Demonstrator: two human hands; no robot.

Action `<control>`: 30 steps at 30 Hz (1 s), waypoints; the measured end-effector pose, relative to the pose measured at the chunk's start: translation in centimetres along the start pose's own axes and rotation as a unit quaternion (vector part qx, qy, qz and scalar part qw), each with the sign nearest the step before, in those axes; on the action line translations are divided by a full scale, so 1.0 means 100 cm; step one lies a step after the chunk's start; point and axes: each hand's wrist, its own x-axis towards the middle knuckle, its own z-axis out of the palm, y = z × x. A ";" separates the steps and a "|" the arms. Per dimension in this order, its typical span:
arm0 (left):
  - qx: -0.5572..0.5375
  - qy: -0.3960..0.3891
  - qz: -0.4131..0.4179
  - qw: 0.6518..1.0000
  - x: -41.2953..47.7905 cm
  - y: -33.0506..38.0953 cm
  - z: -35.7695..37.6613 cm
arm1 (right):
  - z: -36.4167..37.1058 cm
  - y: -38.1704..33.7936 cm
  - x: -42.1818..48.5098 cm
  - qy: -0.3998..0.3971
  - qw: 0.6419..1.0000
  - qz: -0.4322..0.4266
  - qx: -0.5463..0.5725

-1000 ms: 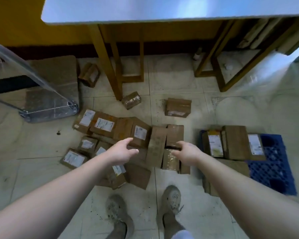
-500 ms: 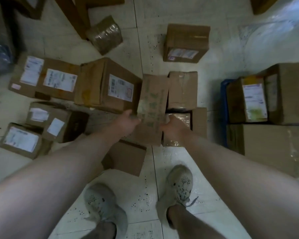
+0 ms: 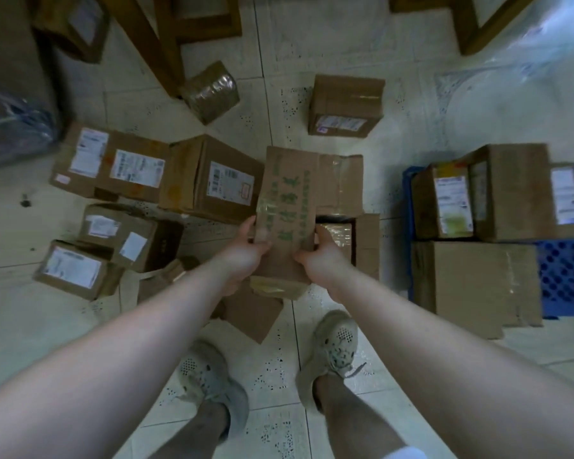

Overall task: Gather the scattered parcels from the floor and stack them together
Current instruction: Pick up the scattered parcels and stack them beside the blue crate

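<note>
Over tiled floor (image 3: 411, 111) | left hand (image 3: 246, 253), right hand (image 3: 318, 256) grip green-printed parcel (image 3: 285, 193) | labelled box (image 3: 212, 180) just beside, leftward

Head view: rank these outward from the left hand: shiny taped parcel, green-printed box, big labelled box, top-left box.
1. Green-printed box, gripped by the left hand.
2. Big labelled box, just left of it.
3. Shiny taped parcel, by the table leg.
4. Top-left box, far corner.
</note>
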 end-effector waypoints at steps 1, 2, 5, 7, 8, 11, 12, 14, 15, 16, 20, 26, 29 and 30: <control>-0.001 -0.001 0.016 1.000 -0.022 0.010 -0.003 | -0.004 -0.014 -0.020 -0.001 1.000 -0.005 -0.008; -0.001 0.003 0.032 0.999 -0.044 0.020 -0.007 | -0.008 -0.027 -0.040 -0.001 1.000 -0.012 -0.017; -0.033 0.036 0.052 0.997 -0.114 0.055 -0.022 | -0.021 -0.068 -0.103 0.005 0.999 -0.035 -0.038; -0.035 0.062 0.068 0.995 -0.157 0.077 -0.036 | -0.026 -0.095 -0.146 0.009 0.997 -0.062 -0.034; -0.031 0.072 0.083 0.993 -0.177 0.087 -0.042 | -0.026 -0.107 -0.167 0.010 0.996 -0.079 -0.031; -0.014 0.090 0.136 0.986 -0.231 0.118 -0.064 | -0.024 -0.143 -0.225 0.029 0.990 -0.131 -0.034; 0.002 0.090 0.136 0.987 -0.248 0.127 -0.072 | -0.023 -0.154 -0.241 0.038 0.989 -0.140 -0.023; 0.002 0.051 0.112 0.992 -0.281 0.141 -0.088 | -0.017 -0.173 -0.272 0.049 0.987 -0.155 0.015; -0.028 0.009 0.091 0.995 -0.297 0.146 -0.095 | -0.012 -0.183 -0.288 0.051 0.984 -0.168 0.024; -0.052 -0.028 0.072 0.996 -0.314 0.149 -0.103 | -0.006 -0.192 -0.304 0.056 0.981 -0.185 0.019; -0.003 -0.070 0.085 0.994 -0.376 0.162 -0.128 | 0.015 -0.219 -0.368 0.101 0.959 -0.263 -0.034; -0.002 0.007 0.224 0.975 -0.439 0.185 -0.140 | 0.026 -0.233 -0.435 0.164 0.920 -0.357 0.008; 0.027 0.062 0.262 0.963 -0.463 0.192 -0.141 | 0.018 -0.236 -0.463 0.157 0.920 -0.360 0.004; 0.022 0.067 0.249 0.966 -0.471 0.194 -0.139 | 0.013 -0.236 -0.471 0.148 0.923 -0.354 0.005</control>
